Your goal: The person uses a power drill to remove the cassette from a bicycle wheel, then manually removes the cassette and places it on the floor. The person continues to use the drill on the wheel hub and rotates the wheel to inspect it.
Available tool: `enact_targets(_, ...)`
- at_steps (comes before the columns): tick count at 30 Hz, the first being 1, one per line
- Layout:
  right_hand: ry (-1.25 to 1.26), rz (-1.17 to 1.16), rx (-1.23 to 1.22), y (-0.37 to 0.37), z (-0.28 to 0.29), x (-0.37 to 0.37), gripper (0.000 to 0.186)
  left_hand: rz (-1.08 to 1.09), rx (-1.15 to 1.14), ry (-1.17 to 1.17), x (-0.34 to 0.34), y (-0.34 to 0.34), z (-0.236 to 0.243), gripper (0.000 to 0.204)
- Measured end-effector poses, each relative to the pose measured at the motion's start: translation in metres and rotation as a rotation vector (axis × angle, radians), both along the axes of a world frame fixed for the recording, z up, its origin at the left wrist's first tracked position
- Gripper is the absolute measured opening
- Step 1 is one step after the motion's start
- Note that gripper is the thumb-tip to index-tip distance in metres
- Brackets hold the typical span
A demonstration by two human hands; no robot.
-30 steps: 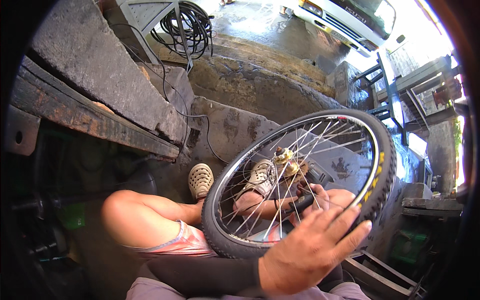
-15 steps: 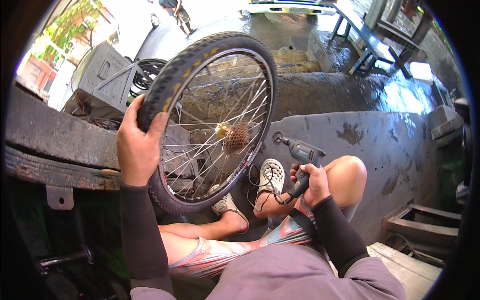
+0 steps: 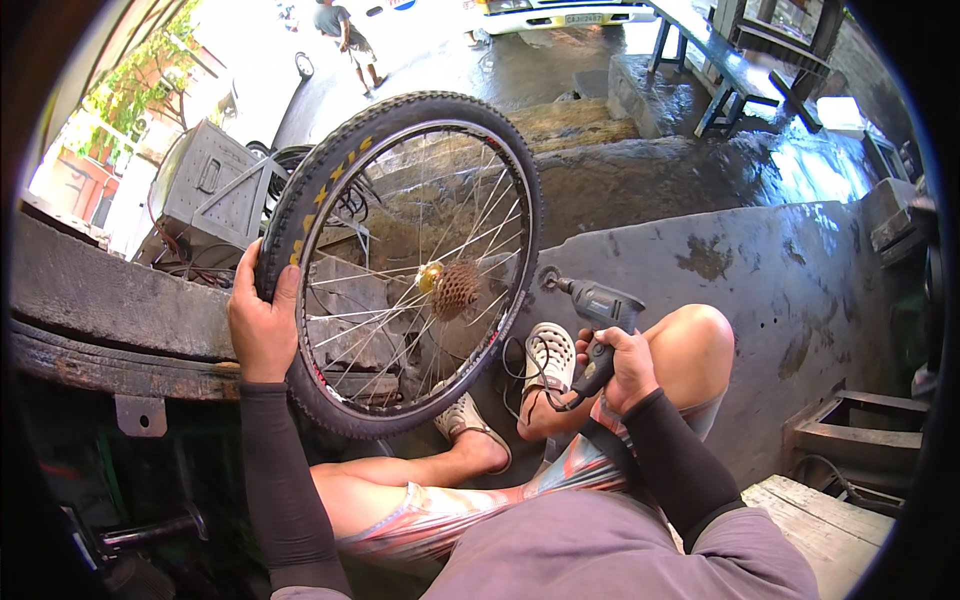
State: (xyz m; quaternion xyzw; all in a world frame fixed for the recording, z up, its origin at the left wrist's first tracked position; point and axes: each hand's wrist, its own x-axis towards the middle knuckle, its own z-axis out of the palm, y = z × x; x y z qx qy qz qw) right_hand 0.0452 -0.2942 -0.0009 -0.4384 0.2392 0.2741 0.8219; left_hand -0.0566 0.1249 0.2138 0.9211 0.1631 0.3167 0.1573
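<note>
My left hand (image 3: pixel 262 322) grips the tyre of a bicycle wheel (image 3: pixel 330 424) at its left side, thumb on the near face. The wheel stands tilted in front of me, with a rusty brown cassette (image 3: pixel 457 290) and a gold hub (image 3: pixel 430 277) at its middle. In my right hand (image 3: pixel 622 368) is a corded power drill (image 3: pixel 605 305), held by its handle above my right thigh. A small round attachment (image 3: pixel 549 278) on the drill's nose points left, close to the wheel's right edge but apart from it. The drill's black cord loops down beside my shoe.
A grey metal box (image 3: pixel 205 190) and coiled black hoses stand at the left. Beyond the wheel are a wet concrete step (image 3: pixel 640 180), a blue bench (image 3: pixel 730 80), a parked vehicle (image 3: pixel 560 18) and a person (image 3: pixel 345 40). A wooden frame (image 3: pixel 860 440) sits at the right.
The wheel and my left hand have shifted slightly left and lower, and the wheel's side faces me more. The drill has barely moved in my right hand.
</note>
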Motion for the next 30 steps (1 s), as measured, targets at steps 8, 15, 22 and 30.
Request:
enact_targets(8,-0.014,-0.026,0.007,-0.002,-0.001,0.0,0.038,0.113,0.03,0.085,-0.025,0.047,-0.017,0.074)
enact_targets(15,-0.001,-0.044,0.023,-0.002,0.004,-0.001,0.035,0.142,0.065,0.061,-0.019,0.048,-0.021,0.073)
enact_targets(22,0.005,-0.072,0.082,-0.003,0.006,-0.001,0.035,0.157,0.051,0.062,-0.018,0.069,-0.027,0.066)
enact_targets(30,0.008,-0.098,0.083,-0.005,0.003,-0.001,0.026,0.189,0.051,0.095,-0.017,0.076,-0.029,0.062)
